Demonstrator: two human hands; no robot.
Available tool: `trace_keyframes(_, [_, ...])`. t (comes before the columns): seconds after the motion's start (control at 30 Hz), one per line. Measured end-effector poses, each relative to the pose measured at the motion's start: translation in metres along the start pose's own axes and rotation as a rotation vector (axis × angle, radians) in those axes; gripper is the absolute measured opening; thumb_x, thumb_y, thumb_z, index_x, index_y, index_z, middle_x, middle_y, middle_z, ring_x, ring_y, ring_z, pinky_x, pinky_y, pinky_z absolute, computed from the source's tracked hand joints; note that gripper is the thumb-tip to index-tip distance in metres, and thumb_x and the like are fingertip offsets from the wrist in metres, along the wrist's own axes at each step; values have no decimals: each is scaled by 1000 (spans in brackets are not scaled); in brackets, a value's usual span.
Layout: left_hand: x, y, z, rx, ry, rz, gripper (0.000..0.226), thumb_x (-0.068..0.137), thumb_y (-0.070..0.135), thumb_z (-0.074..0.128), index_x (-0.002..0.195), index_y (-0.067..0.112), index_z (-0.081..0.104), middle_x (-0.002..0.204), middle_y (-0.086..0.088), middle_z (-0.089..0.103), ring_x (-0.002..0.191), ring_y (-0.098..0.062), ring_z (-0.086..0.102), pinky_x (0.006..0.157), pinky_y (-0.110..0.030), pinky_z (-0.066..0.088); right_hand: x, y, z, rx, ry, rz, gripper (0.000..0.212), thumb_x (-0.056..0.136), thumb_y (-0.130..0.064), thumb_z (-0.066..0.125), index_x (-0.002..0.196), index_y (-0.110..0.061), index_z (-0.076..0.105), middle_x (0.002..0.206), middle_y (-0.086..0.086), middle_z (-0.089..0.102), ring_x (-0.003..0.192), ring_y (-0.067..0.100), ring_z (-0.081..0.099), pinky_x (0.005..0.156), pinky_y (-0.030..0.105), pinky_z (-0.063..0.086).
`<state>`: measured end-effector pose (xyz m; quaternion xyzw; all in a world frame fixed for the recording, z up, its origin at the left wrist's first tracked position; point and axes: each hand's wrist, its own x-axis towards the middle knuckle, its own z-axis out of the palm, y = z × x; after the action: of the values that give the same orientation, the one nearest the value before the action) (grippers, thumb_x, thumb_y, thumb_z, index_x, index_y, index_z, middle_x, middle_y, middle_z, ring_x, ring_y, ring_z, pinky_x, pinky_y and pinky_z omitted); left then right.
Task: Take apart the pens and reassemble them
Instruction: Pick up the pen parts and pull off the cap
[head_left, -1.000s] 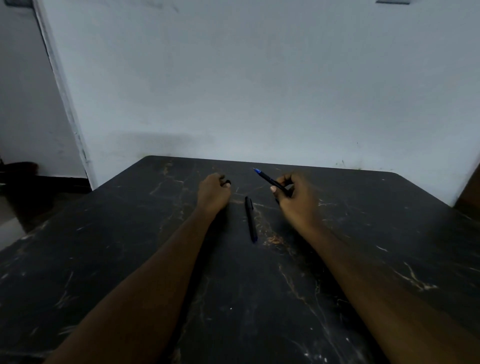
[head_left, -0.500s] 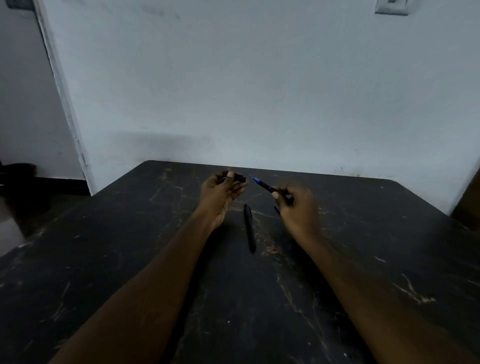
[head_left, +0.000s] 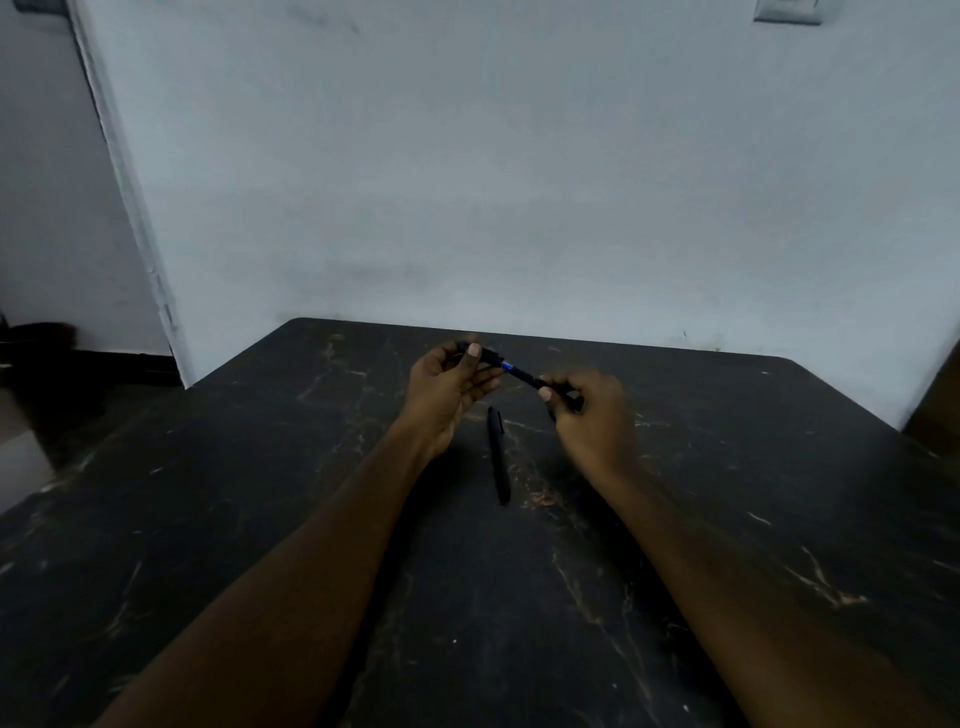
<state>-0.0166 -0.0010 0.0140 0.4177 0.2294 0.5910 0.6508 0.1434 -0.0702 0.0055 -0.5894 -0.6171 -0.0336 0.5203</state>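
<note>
I see a black pen cap (head_left: 480, 353) pinched in my left hand (head_left: 447, 389), its open end turned toward the blue tip of the black pen body (head_left: 524, 375) that my right hand (head_left: 589, 410) grips, the tip just at the cap's mouth and the body sloping down to the right. A second black pen (head_left: 497, 454), capped and whole, lies flat on the dark marble table (head_left: 260, 519) just below the cap, running lengthwise toward me.

A table (head_left: 260, 519) stands against a wall (head_left: 519, 182). Above its far middle, the left hand (head_left: 447, 395) holds a cap (head_left: 483, 354) just left of a pen (head_left: 530, 376) held by the right hand (head_left: 592, 415). A second pen (head_left: 497, 454) lies on the table between the wrists.
</note>
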Motion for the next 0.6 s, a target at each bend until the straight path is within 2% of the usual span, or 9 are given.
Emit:
trace_keyframes(0.13, [-1,-3,2,74,-43,-3,9,94,6,58,102,7,62,92,-10,74,81,-21,74,69,-27,59,-1,-1,1,3,10,-15,12,83,-18,71,94,-15,74,87,0,68,87,22,59,71,37,48])
trace_keyframes(0.33, [-5,-5,4,144,-97,11,11,93,15,62,97,6,69,89,-9,76,83,-21,74,70,-26,57,-2,-1,4,1,47,-10,10,82,-21,72,90,-15,73,79,-12,56,77,8,50,60,14,31])
trace_keyframes(0.4, [-6,-6,5,161,-103,19,11,93,16,63,95,8,70,87,-8,77,81,-19,74,68,-25,57,-3,0,6,13,36,2,10,82,-22,72,91,-17,73,80,-12,57,77,7,51,60,15,31])
trace_keyframes(0.5, [-6,-7,4,178,-92,33,10,93,13,62,99,9,69,86,-6,76,78,-16,74,68,-24,57,-2,1,7,55,9,17,10,81,-21,72,91,-17,74,81,-8,62,78,10,54,62,22,36])
trace_keyframes(0.6, [-5,-9,1,179,-65,47,13,92,10,62,105,9,66,90,-9,74,77,-16,74,68,-26,58,-1,1,8,33,15,10,10,81,-21,73,89,-17,74,78,-9,61,74,8,52,59,19,34])
